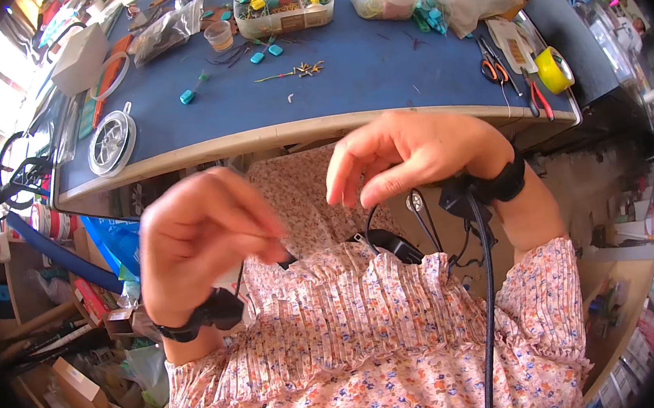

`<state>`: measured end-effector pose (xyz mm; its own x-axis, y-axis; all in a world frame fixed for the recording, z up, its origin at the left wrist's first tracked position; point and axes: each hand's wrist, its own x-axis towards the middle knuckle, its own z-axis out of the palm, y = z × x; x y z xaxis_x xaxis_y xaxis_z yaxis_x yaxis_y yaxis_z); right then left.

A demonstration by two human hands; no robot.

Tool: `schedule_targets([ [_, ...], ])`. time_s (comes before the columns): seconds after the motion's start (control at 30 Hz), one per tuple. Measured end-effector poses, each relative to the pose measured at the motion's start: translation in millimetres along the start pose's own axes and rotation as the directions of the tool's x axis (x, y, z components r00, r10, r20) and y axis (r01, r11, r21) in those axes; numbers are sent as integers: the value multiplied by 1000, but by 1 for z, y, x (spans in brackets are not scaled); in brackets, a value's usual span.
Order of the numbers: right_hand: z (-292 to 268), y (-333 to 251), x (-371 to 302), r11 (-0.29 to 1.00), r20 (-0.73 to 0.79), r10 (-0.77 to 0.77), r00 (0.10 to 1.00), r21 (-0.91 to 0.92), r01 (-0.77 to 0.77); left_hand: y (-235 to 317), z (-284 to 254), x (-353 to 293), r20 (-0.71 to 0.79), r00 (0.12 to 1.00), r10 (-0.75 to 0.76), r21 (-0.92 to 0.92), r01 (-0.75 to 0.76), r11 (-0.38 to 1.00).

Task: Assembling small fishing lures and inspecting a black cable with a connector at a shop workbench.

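Observation:
Above my lap, at the left of the picture, is my left hand [208,235], a little blurred, its thumb and fingertips pinched together. What lies in that pinch, if anything, is too small to make out. My right hand [416,152] hovers by the table's front edge, fingers loosely bent and thumb apart, with nothing visible in it. Beyond the hands, a small pile of thin brass-coloured pieces [306,70] lies on the blue tabletop [378,81]. Small teal pieces with wire ends [274,50] are scattered behind it, near a clear tub [286,23] full of teal, yellow and green parts.
On the table's left sit a white spool [112,142], a white box [79,59] and a small clear cup [218,35]. Orange-handled scissors [494,71], red pliers [539,97] and yellow tape [554,69] lie right. A black cable [486,291] hangs from my right wrist.

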<state>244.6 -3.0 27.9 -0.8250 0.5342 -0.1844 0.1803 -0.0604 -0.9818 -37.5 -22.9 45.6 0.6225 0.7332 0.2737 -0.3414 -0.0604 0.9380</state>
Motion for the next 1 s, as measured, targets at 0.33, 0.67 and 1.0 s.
schedule_targets([
  [0.33, -5, -9, 14, 968, 154, 238, 959, 45, -248, -29, 61, 52, 667, 734, 130, 89, -252, 964],
  [0.67, 2, -48, -25, 998, -127, -65, 990, -4, 65, -19, 35, 30, 622, 783, 20, 268, -237, 934],
  [1.0, -81, -23, 36, 928, -710, -213, 671, 67, 366, -69, 105, 52, 746, 665, 33, 99, -160, 982],
])
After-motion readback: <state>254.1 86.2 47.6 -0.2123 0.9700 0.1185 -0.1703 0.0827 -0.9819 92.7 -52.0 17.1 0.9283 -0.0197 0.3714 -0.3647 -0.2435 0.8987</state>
